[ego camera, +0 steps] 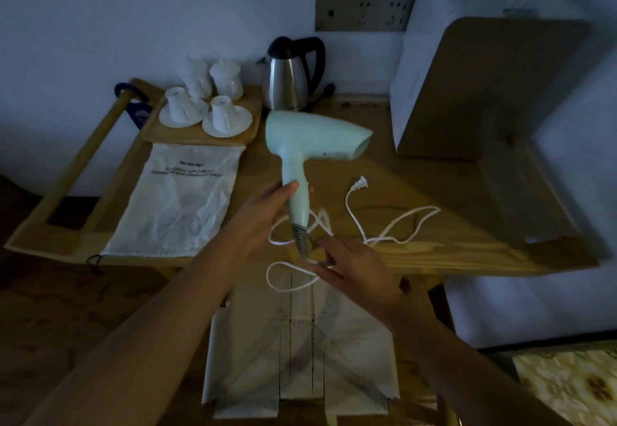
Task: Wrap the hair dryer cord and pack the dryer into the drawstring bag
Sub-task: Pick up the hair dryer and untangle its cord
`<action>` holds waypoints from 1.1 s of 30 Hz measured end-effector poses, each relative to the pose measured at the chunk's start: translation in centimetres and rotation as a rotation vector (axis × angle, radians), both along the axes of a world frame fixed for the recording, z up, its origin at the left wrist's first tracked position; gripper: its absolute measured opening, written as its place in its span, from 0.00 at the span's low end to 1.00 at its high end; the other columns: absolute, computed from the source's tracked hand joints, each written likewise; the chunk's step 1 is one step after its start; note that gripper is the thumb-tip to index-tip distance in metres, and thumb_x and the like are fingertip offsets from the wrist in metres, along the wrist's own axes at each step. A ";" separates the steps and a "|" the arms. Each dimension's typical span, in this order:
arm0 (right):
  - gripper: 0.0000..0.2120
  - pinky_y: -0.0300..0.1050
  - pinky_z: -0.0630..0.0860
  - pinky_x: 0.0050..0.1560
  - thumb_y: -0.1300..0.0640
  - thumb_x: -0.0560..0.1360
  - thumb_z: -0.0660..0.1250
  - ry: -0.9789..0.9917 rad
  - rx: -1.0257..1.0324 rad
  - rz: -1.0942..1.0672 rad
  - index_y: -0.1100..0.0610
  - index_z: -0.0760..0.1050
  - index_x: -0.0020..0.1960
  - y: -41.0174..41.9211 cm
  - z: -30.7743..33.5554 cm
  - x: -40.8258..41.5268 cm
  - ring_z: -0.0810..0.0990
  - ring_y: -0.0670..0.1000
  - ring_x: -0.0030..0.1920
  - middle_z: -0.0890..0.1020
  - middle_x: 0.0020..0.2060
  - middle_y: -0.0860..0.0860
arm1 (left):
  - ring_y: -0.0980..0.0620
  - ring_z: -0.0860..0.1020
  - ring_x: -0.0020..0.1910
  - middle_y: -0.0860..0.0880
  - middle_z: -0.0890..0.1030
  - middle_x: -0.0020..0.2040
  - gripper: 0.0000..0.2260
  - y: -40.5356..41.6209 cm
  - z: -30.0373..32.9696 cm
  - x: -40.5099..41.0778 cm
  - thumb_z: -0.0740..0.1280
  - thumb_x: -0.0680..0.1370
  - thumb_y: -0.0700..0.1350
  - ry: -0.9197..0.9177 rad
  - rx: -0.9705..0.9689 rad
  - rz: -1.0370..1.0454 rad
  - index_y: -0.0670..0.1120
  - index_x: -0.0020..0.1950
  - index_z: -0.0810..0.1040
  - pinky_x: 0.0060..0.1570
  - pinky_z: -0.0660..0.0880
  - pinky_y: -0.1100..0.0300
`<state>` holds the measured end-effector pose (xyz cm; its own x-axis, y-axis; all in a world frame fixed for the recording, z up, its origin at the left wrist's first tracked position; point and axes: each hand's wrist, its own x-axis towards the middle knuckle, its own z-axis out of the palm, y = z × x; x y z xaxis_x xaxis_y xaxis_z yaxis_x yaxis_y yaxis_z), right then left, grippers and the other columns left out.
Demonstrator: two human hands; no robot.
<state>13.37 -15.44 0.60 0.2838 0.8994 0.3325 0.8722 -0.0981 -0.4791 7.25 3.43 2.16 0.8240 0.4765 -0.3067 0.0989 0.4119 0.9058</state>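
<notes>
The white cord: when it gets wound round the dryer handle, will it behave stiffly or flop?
Probably floppy: the cord lies in loose curves on the table and sags below the right hand. The plug end will likely trail and swing.

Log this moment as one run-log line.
left hand: grips dryer handle | right hand: pinches cord | bag: flat, empty-looking | stage: wrapping not started

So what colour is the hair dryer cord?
White; the cord shows best in the head view, against the wooden table.
</notes>
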 end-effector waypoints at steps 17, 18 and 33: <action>0.18 0.29 0.65 0.27 0.47 0.73 0.66 0.215 -0.392 -0.141 0.46 0.72 0.25 -9.8 6.5 -5.9 0.71 0.37 0.25 0.73 0.21 0.44 | 0.56 0.65 0.19 0.50 0.72 0.28 0.19 -5.2 12.7 -19.7 0.52 0.79 0.60 -0.262 0.046 0.099 0.47 0.46 0.72 0.17 0.61 0.69; 0.19 0.28 0.65 0.26 0.46 0.73 0.66 0.234 -0.406 -0.156 0.43 0.72 0.24 -10.1 6.9 -6.1 0.71 0.35 0.24 0.74 0.21 0.42 | 0.56 0.65 0.19 0.50 0.73 0.27 0.19 -5.3 12.7 -20.5 0.52 0.79 0.61 -0.253 0.058 0.084 0.46 0.45 0.72 0.17 0.61 0.69; 0.16 0.38 0.64 0.25 0.48 0.71 0.69 0.663 -0.044 -0.344 0.63 0.77 0.41 -9.5 16.3 -3.3 0.68 0.46 0.25 0.72 0.23 0.49 | 0.45 0.81 0.50 0.45 0.85 0.47 0.18 -7.2 9.7 -23.2 0.51 0.80 0.57 0.086 0.471 -0.004 0.49 0.50 0.77 0.52 0.77 0.48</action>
